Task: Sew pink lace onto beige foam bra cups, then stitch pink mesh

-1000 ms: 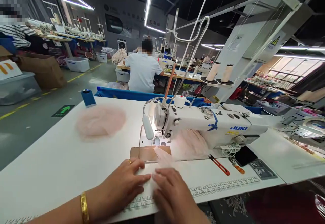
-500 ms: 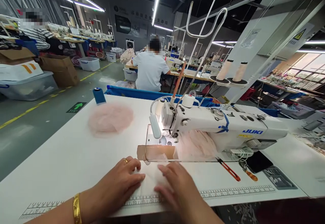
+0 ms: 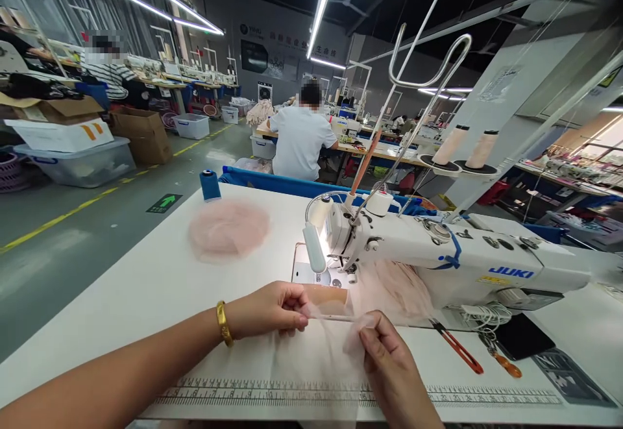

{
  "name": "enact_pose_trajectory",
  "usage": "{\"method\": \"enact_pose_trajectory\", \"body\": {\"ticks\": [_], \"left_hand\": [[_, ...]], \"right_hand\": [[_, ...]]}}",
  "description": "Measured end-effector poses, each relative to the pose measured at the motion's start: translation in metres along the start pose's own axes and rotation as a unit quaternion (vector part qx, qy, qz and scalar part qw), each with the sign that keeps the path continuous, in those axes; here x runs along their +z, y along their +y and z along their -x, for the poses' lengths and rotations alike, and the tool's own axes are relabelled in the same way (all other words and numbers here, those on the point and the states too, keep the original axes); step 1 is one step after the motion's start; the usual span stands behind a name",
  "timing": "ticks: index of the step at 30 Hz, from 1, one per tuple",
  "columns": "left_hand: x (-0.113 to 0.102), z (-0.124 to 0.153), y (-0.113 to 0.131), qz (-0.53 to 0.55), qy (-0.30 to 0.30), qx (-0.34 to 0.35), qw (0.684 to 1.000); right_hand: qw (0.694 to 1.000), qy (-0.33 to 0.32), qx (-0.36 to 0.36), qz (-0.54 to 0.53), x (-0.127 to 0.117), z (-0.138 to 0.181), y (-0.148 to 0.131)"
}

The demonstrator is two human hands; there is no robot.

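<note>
A sheer pale pink piece of tulle (image 3: 324,357) hangs between my hands over the table's front part. My left hand (image 3: 272,309), with a gold bracelet at the wrist, pinches its upper left corner. My right hand (image 3: 389,351) pinches the upper right part between thumb and fingers. The top edge is stretched nearly straight between them. Just behind stands a white sewing machine (image 3: 418,241), its needle area lit by a small lamp (image 3: 315,247). Gathered pink tulle (image 3: 394,289) lies under the machine's arm.
A round heap of pink tulle (image 3: 228,228) and a blue thread cone (image 3: 209,185) are at the left. Orange-handled snips (image 3: 462,351), a black phone-like object (image 3: 523,336) and a printed ruler strip (image 3: 272,390) lie nearby. A co-worker (image 3: 302,134) sits ahead.
My hands have lifted the tulle and now hold its edge taut between them; my right hand was blurred and open before. The view has shifted slightly left.
</note>
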State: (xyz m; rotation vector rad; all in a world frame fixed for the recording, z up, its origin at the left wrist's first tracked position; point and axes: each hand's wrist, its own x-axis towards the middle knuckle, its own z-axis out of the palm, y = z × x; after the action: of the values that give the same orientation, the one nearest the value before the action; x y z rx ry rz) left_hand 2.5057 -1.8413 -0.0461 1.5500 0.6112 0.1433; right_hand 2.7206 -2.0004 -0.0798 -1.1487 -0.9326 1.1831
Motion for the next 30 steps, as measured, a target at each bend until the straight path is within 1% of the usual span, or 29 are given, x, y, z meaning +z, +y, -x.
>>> {"method": "enact_pose_trajectory", "body": {"ticks": [1, 3, 5, 6, 8, 9, 11, 13, 15, 17, 21, 26, 30], "left_hand": [[-0.002, -0.003, 0.0, 0.01, 0.0, -0.01, 1.0], [-0.004, -0.009, 0.0, -0.015, 0.004, -0.014, 1.0], [-0.004, -0.015, -0.001, -0.064, 0.007, 0.001, 0.998], [-0.003, -0.018, -0.001, -0.085, 0.008, 0.016, 0.996], [0.0, -0.023, -0.003, -0.102, 0.01, 0.045, 0.994], [0.001, -0.025, -0.003, -0.095, 0.009, 0.057, 0.994], [0.002, -0.026, -0.004, -0.063, 0.011, 0.065, 0.996], [0.001, -0.026, -0.005, -0.032, 0.027, 0.046, 0.998], [0.0, -0.025, -0.007, -0.027, 0.056, 0.017, 0.998], [-0.002, -0.027, -0.01, -0.04, 0.077, 0.007, 0.996], [-0.002, -0.033, -0.016, -0.048, 0.081, 0.04, 0.995], [0.0, -0.036, -0.017, -0.064, 0.08, 0.086, 0.991], [0.003, -0.035, -0.015, -0.075, 0.072, 0.099, 0.99]], "right_hand": [[0.999, -0.006, 0.021, 0.025, -0.011, -0.005, 0.001], [0.99, -0.054, 0.052, 0.121, -0.031, -0.016, -0.001], [0.972, -0.085, 0.041, 0.215, -0.041, -0.028, -0.01], [0.964, -0.087, 0.023, 0.25, -0.041, -0.034, -0.016], [0.952, -0.088, -0.015, 0.293, -0.032, -0.046, -0.025], [0.946, -0.106, -0.024, 0.305, -0.025, -0.053, -0.028], [0.938, -0.157, -0.017, 0.307, -0.01, -0.067, -0.027], [0.939, -0.183, -0.003, 0.293, 0.001, -0.081, -0.02], [0.944, -0.172, -0.008, 0.281, 0.006, -0.09, -0.011], [0.947, -0.158, -0.031, 0.277, 0.007, -0.094, -0.004], [0.943, -0.149, -0.06, 0.292, 0.004, -0.091, 0.001], [0.946, -0.115, -0.041, 0.302, 0.005, -0.088, 0.003], [0.94, -0.102, -0.065, 0.319, 0.009, -0.089, 0.006]]}}
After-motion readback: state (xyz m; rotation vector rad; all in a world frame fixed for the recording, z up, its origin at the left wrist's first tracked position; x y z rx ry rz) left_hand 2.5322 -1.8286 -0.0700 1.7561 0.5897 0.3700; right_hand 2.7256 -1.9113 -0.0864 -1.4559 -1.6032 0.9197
